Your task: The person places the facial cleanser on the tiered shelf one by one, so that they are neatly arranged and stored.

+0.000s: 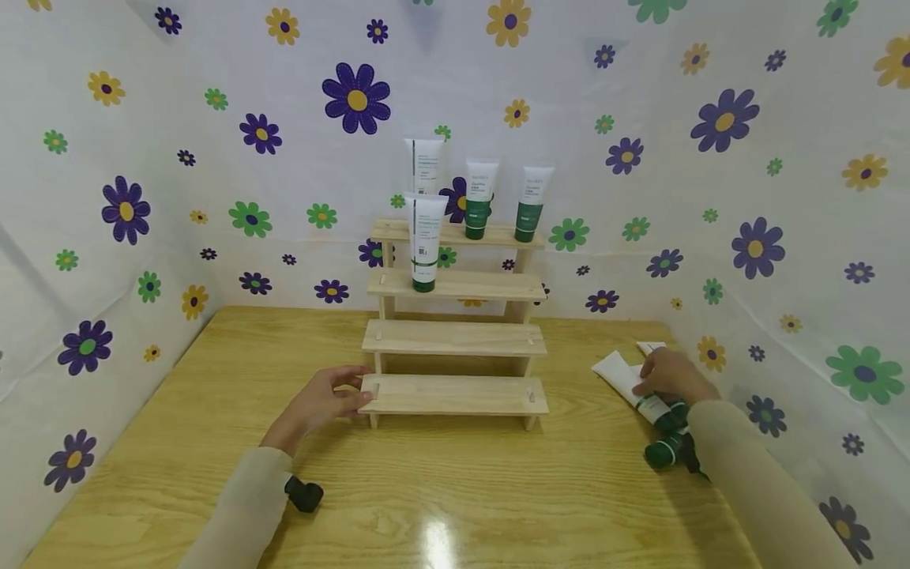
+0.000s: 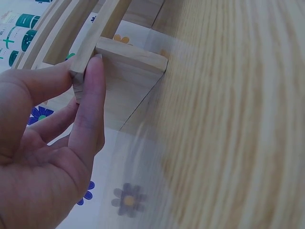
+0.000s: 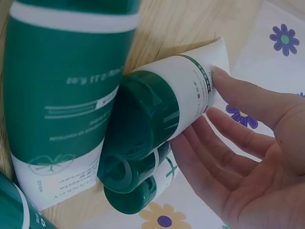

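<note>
My left hand (image 1: pixel 329 401) is at the left end of a four-step wooden display stand (image 1: pixel 455 393), its thumb and fingers pinching the end of the lowest board (image 2: pixel 90 52). Over at the right, my right hand (image 1: pixel 674 374) holds a white squeeze tube (image 3: pixel 190 90) with a dark green cap, thumb on one side and fingers on the other. This tube lies among other tubes. Close beside it in the right wrist view is a larger green-and-white tube (image 3: pixel 62 90); further green caps (image 3: pixel 126 195) show beneath it.
Two tubes stand cap-down on the top step, a green-and-white one (image 1: pixel 479 197) and another (image 1: pixel 533 204) to its right. A taller white tube (image 1: pixel 425 241) stands on the step below, partly hiding one behind (image 1: pixel 424 162). Flower-print cloth (image 1: pixel 455 47) surrounds the wooden table (image 1: pixel 426 482).
</note>
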Demonstrator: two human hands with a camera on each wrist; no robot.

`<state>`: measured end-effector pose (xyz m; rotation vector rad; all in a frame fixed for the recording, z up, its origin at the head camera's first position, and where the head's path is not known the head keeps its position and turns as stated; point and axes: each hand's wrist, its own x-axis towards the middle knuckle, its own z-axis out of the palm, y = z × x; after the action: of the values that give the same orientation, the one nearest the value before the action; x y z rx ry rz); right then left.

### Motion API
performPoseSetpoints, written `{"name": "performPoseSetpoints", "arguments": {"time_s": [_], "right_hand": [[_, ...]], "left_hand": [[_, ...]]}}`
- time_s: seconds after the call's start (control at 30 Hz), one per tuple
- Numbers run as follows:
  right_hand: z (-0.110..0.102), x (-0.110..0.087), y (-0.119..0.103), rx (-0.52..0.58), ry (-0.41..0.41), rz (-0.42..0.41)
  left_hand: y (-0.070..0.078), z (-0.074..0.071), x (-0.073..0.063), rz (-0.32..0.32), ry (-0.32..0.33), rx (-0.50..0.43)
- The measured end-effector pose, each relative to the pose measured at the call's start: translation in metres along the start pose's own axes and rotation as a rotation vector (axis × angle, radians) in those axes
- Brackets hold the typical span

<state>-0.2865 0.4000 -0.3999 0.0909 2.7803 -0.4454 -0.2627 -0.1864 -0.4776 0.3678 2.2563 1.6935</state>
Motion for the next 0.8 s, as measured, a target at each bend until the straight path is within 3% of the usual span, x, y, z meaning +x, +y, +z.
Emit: {"name": "performPoseSetpoints", "arguments": {"time_s": [0.27, 0.5, 0.67, 0.8], "right_hand": [[0.005, -0.004, -0.001, -0.063, 0.127, -0.061], [0.003, -0.003, -0.006, -0.108, 0.099, -0.123], [0.007, 0.000, -0.009, -0.087, 0.058, -0.232], [0.011, -0.001, -0.011, -0.075, 0.074, -0.335]], "left_hand": [[0.000, -0.001, 0.002, 0.003, 0.005, 0.016], [0.000, -0.002, 0.003, -0.005, 0.012, 0.023], [0.000, -0.001, 0.003, -0.012, 0.012, 0.016], [-0.001, 0.000, 0.002, -0.019, 0.012, 0.010]]}}
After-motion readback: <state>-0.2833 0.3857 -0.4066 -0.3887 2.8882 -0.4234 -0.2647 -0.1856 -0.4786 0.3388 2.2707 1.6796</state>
